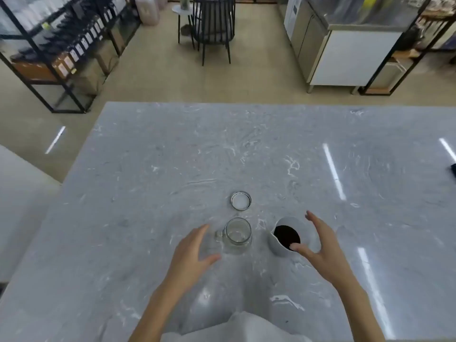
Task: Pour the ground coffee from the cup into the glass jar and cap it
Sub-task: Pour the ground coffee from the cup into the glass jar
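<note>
An empty clear glass jar (237, 236) stands upright and uncapped on the grey marble table (172, 169). Its metal cap (240, 200) lies upside down just behind it. To the jar's right stands a white cup (278, 248) with a spout, holding dark ground coffee (286, 236). My left hand (195, 253) hovers open just left of the jar, not touching it. My right hand (320, 245) is open around the cup's right side, thumb at the near rim, fingers spread behind it; no firm grip shows.
A dark object (453, 170) pokes in at the table's right edge. Beyond the table's far edge are a black chair (213, 25), shelving (61, 53) at the left and a steel counter (345, 50) at the right. White cloth (244, 327) lies at the near edge.
</note>
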Demonstrator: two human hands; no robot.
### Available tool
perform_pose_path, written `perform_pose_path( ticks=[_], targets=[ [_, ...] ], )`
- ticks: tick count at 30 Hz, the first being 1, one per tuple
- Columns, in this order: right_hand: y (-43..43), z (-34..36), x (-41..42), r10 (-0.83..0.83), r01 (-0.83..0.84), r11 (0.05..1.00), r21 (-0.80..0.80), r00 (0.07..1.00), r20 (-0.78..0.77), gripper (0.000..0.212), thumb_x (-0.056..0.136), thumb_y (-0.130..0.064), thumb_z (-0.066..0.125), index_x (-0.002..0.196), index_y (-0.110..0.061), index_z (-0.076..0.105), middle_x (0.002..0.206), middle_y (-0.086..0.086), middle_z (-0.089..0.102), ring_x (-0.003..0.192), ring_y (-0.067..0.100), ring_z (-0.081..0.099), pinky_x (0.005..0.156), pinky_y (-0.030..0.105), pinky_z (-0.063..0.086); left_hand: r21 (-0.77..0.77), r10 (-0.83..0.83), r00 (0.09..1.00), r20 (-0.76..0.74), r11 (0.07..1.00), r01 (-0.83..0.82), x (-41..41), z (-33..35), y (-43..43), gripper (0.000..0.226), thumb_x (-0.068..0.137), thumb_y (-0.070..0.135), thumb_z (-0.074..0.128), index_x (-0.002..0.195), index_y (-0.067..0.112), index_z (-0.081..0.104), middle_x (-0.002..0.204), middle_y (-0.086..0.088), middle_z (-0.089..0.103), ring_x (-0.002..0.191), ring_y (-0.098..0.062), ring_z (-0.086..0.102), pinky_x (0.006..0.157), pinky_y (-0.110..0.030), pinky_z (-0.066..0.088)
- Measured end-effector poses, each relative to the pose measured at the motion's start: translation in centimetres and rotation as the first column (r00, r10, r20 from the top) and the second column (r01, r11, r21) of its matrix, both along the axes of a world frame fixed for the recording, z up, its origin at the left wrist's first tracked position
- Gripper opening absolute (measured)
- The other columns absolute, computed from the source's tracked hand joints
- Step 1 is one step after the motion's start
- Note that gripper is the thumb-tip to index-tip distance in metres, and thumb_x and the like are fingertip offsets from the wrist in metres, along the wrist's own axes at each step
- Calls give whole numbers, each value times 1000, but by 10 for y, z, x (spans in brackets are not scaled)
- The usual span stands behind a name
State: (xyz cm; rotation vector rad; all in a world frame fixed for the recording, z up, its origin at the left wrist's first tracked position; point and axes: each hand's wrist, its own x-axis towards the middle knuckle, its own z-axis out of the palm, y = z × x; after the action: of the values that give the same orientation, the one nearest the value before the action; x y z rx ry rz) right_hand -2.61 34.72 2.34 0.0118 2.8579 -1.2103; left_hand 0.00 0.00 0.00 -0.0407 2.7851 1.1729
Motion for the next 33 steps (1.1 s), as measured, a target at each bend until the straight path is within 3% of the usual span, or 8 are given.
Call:
perform_pose_path(
  ticks=[3, 6, 8, 13, 20, 24, 29, 33],
  targets=[
    [2, -12, -6, 110, -109, 994, -16, 979, 169, 108, 67, -61, 78, 153, -35, 18, 152, -18, 28, 138, 3, 27, 108, 30, 29, 87, -129, 986, 103, 989, 120, -13, -10, 15, 116, 72, 51, 85, 160, 21, 15, 164, 9, 16, 155, -17, 13, 125, -42, 13],
    [4, -22, -8, 160, -156, 987, -37, 959, 233, 118, 59, -62, 83, 152, -40, 13, 146, -18, 31, 129, -7, 30, 102, 25, 29, 114, -221, 966, 133, 972, 206, -25, -18, 28, 125, 69, 53, 87, 160, 28, 6, 159, 21, 2, 155, -14, 3, 126, -45, 3],
    [9, -25, -9, 178, -183, 983, 1, 957, 229, 119, 59, -63, 83, 152, -42, 11, 145, -19, 31, 123, -9, 33, 100, 24, 30, 150, -226, 966, 128, 967, 207, -29, -26, 30, 121, 69, 52, 88, 159, 34, 8, 161, 21, 7, 154, -11, 7, 126, -42, 2],
    [11, -29, -13, 203, -212, 977, 34, 962, 185, 113, 62, -62, 82, 150, -44, 13, 142, -27, 36, 121, -3, 40, 100, 26, 37, 242, -170, 980, 107, 960, 140, -36, -42, 32, 102, 68, 38, 92, 148, 43, 29, 152, 18, 39, 141, -4, 37, 120, -37, 30],
    [7, -33, -11, 149, -148, 989, -19, 979, 139, 110, 56, -69, 78, 147, -39, 24, 139, -24, 43, 116, -1, 44, 99, 33, 42, 347, -115, 985, 129, 936, 64, -36, -52, 34, 92, 66, 32, 94, 138, 45, 40, 142, 18, 49, 129, 5, 46, 114, -27, 37],
    [5, -34, -9, 132, -124, 990, -61, 980, 150, 121, 52, -75, 77, 150, -40, 15, 147, -18, 35, 125, 6, 42, 105, 37, 38, 368, -138, 978, 159, 927, 71, -35, -54, 33, 94, 66, 38, 93, 141, 45, 38, 146, 19, 45, 135, 4, 43, 117, -31, 35],
    [25, -39, -14, 183, -173, 981, -85, 973, 139, 145, 54, -69, 83, 150, -39, -21, 158, -24, -14, 146, 1, -4, 116, 35, 10, 370, -189, 970, 152, 921, 121, -38, -52, 30, 121, 58, 56, 93, 150, 55, 14, 163, 25, 9, 149, 8, 12, 119, -22, 19],
    [20, -41, -19, 262, -237, 961, -142, 944, 201, 136, 58, -61, 86, 150, -47, -13, 157, -31, -2, 145, -2, 10, 114, 31, 20, 293, -243, 962, 122, 935, 199, -44, -54, 30, 112, 56, 65, 89, 143, 68, 18, 161, 30, 12, 147, 14, 9, 118, -19, 18]
  ],
)
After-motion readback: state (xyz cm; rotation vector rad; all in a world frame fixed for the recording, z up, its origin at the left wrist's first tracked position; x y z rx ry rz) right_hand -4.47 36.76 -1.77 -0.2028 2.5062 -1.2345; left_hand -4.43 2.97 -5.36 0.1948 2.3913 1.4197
